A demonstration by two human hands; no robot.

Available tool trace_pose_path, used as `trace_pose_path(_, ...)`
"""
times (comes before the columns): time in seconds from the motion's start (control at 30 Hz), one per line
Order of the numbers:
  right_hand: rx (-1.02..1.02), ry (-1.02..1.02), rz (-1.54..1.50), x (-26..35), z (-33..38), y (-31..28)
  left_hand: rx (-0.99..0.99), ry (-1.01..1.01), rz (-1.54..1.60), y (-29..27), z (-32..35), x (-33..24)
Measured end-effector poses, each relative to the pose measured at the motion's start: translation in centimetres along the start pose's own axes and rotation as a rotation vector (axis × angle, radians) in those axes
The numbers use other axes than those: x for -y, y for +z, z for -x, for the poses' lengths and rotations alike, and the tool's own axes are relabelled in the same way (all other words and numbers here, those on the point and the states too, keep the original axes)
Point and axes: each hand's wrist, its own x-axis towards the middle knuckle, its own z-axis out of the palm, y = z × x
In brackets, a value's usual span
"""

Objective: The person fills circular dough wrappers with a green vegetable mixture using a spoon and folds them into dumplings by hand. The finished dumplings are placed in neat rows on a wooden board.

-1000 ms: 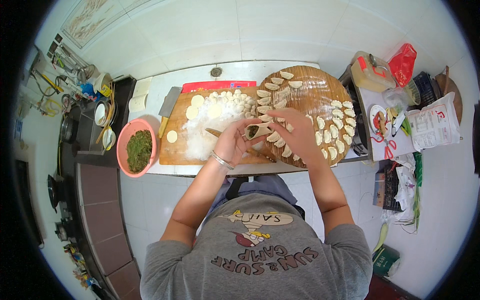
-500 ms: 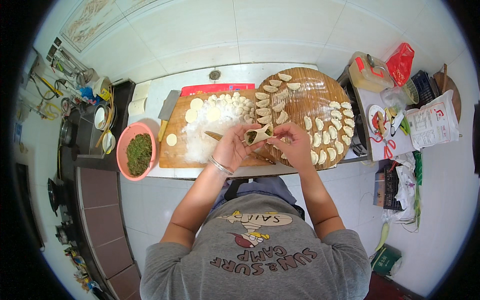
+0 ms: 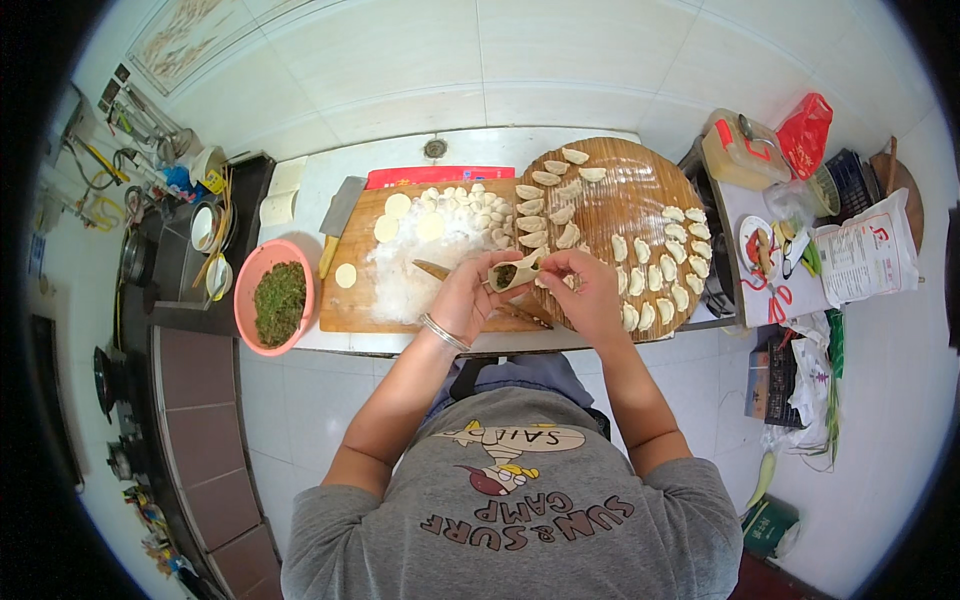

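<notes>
A half-folded dumpling with dark green filling showing at its open left side is held between both hands. My left hand, with a bracelet at its wrist, cups it from the left. The fingers of my right hand pinch the wrapper's edge at its right end. Beneath the hands, a tapered wooden rolling pin lies across the floured cutting board, partly hidden. Flat round wrappers and small dough pieces rest on the board. Finished dumplings stand in rows on the round wooden tray.
A pink basin of green filling stands left of the board. A cleaver lies at the board's left edge. On the right side table are a plastic box, red-handled scissors and a white sack.
My right fingers have shifted slightly along the wrapper's edge at the right end. The dumpling stays in both hands, its left side still open. The whole view has moved a little.
</notes>
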Motion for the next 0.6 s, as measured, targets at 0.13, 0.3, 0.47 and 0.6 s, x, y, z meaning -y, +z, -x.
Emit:
trace_pose_path(0.13, 0.032, -0.027, 0.017, 0.28, -0.24, -0.17, 0.001, 0.01, -0.017, 0.26, 0.24, -0.23)
trace_pose_path(0.3, -0.04, -0.119, 0.024, 0.1, -0.58, 0.19, 0.036, -0.01, -0.022, -0.07, 0.02, -0.24)
trace_pose_path(0.47, -0.01, -0.054, 0.061, -0.23, -0.39, 0.19, 0.021, -0.002, -0.061, -0.06, -0.05, -0.16)
trace_pose_path(0.6, -0.048, -0.018, 0.038, 0.4, -0.27, 0.38, 0.015, -0.044, -0.094, 0.1, 0.09, -0.38)
